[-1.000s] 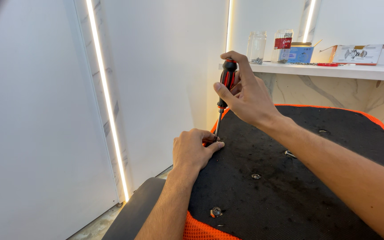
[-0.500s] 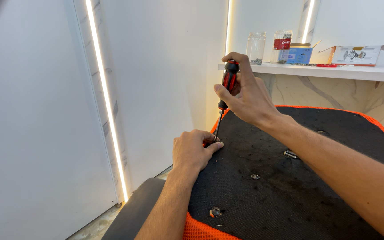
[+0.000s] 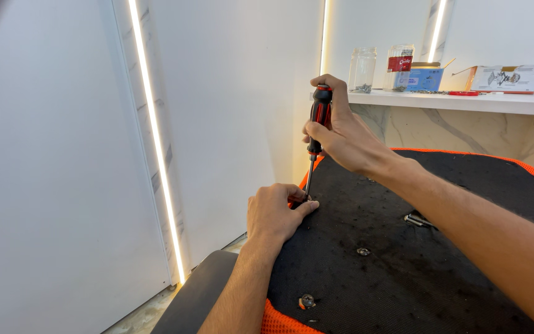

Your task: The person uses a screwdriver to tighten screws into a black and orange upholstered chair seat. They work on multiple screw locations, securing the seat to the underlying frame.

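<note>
right hand (image 3: 341,133) gripping screwdriver (image 3: 317,127) upright, tip at panel (image 3: 415,260) edge | left hand (image 3: 276,213) pinching closed at the tip | risk: tip slipping, jabbing left fingers (image 3: 301,207) | cause: tilted shaft, off-axis push

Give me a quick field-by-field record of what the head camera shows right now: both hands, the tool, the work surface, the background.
right hand: grips the handle of the screwdriver, held roughly upright
left hand: fingertips steady the screwdriver's tip at the panel's near-left edge
work surface: black fabric panel with orange mesh trim
fittings: bolt head near the front edge, small fastener mid-panel
background: white shelf with glass jars and boxes
</note>
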